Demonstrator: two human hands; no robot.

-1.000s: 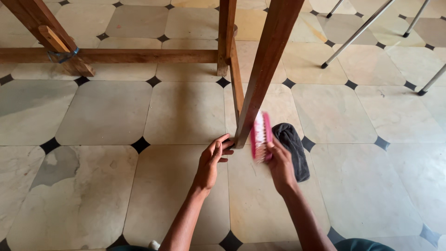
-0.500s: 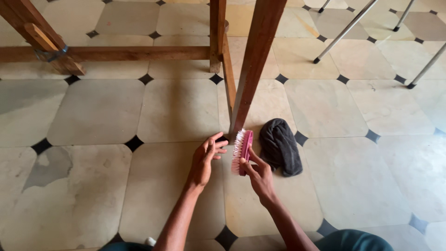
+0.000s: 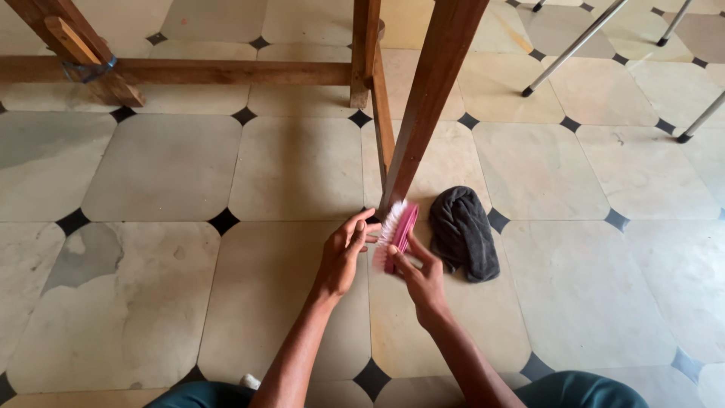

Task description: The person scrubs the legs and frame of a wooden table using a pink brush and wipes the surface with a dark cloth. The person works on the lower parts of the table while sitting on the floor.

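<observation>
Scrub brush (image 3: 396, 233), pink with white bristles, gripped in closed right hand (image 3: 423, 281) at foot of wooden table leg (image 3: 432, 98); left hand (image 3: 343, 255), fingers loosely open and empty, touches bristles. Dark cloth (image 3: 464, 233) lies just beside.

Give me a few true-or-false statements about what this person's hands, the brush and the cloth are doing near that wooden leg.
1. The right hand holds a pink scrub brush. True.
2. The brush is at the foot of the wooden leg. True.
3. The dark cloth is draped over the wooden crossbar. False: it lies on the tiled floor, just right of the brush.
4. The left hand grips the cloth. False: it is beside the base of the leg, fingers near the bristles, apart from the cloth.
5. Thin metal legs stand on the floor at the upper right. True.
</observation>
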